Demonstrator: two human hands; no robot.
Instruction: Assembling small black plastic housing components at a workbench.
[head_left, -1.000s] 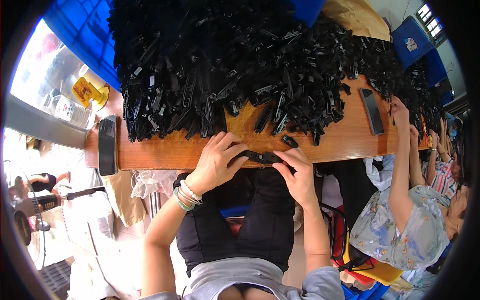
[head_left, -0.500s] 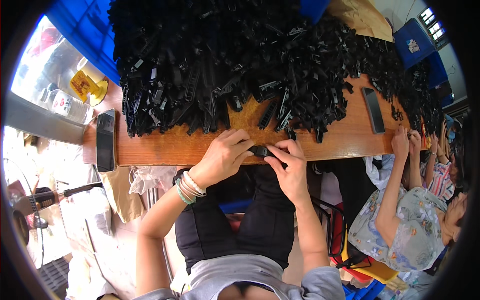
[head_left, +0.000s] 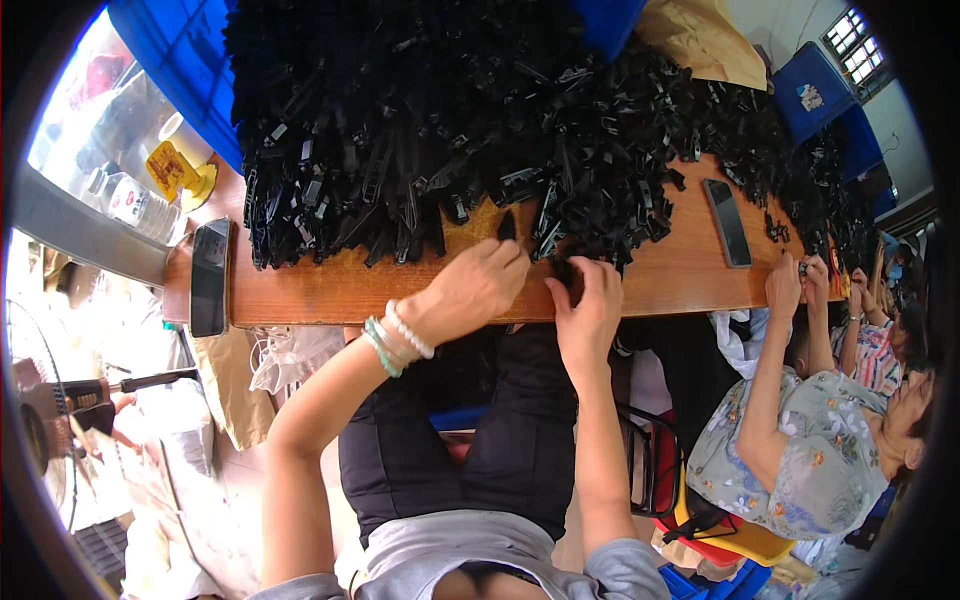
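Note:
At the table's front edge, my left hand [head_left: 478, 288] leans forward with bent fingers. Its fingertips close at the lower end of a narrow black plastic part [head_left: 507, 226] on the wood. Beside it on the right, my right hand [head_left: 588, 308] has thumb and forefinger curled around something black, which looks like a small plastic part; the fingers partly hide it. Just beyond both hands rises a large heap of black plastic parts [head_left: 420, 130], its near edge close to my right fingertips.
A phone [head_left: 210, 275] lies at the left on the wooden table [head_left: 300, 298], another phone [head_left: 727, 222] to the right. A plastic bottle [head_left: 135, 203] and a yellow holder [head_left: 175, 172] stand far left. At right, a co-worker [head_left: 800, 450] handles small parts. Blue crates [head_left: 815, 90] stand behind.
My hands, which met over one small black part, have moved apart. The left reached forward to a part on the table; the right moved slightly forward to the heap's edge. The view shifted slightly.

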